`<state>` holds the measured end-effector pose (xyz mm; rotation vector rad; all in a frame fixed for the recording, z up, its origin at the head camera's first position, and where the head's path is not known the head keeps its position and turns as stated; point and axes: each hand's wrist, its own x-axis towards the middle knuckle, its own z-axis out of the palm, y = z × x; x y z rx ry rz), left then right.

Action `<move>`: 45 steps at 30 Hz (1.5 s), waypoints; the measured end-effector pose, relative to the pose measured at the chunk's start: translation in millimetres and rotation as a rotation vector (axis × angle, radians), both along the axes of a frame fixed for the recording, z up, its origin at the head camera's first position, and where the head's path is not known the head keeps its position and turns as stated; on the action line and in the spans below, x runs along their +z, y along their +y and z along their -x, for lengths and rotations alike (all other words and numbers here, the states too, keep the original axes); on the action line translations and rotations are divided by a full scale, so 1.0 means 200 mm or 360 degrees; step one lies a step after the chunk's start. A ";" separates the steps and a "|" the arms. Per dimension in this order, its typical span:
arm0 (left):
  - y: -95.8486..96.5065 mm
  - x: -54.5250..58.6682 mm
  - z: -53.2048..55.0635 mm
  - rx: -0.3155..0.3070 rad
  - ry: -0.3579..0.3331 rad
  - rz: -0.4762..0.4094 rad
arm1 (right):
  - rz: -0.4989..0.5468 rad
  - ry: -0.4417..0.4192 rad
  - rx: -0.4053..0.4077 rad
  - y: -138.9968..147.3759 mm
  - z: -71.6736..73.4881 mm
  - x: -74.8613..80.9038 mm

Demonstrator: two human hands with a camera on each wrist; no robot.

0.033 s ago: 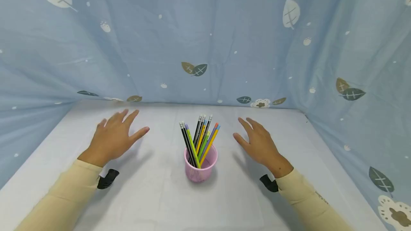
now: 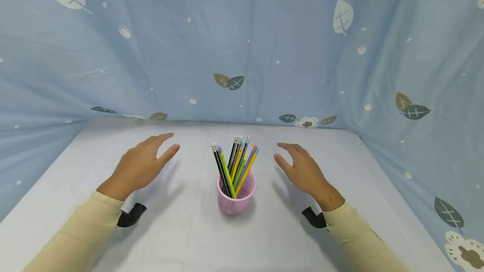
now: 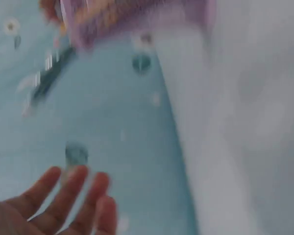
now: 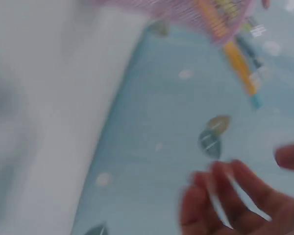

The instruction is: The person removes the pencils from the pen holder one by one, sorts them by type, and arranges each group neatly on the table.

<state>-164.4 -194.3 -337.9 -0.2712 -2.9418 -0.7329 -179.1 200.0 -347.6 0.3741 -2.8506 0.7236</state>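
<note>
A pink pencil cup stands upright in the middle of the white tabletop. Several pencils lean in it, black, yellow, green and purple, most with eraser ends up. To the cup's left my left hand hovers over the table, fingers extended and thumb apart, holding nothing. My right hand is held likewise on the other side, nearer the cup but not touching it. Both wrist views are blurred; the cup shows sideways at their top, with the spread fingers of the left hand below.
A blue cloth with leaf prints hangs behind the table and along its sides. White covering spreads over the tabletop. Black pieces sit at both wrists, beside the cream sleeves.
My left hand has shifted a little to the right, and its fingers appear closer together. The right hand's fingertips have dipped slightly. Cup and pencils stay put.
</note>
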 end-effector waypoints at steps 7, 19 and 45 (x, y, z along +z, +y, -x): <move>0.33 -0.10 -0.04 -0.0498 -0.0164 -0.1105 | 0.1246 -0.0017 0.0074 -0.17 -0.06 0.04; 0.40 -0.29 -0.12 -0.0764 -0.0620 -0.1052 | 0.1389 -0.0391 0.0114 -0.25 -0.10 -0.06; 0.40 -0.39 -0.04 -0.0885 -0.0640 -0.1010 | 0.1154 -0.0490 0.0226 -0.31 -0.08 -0.16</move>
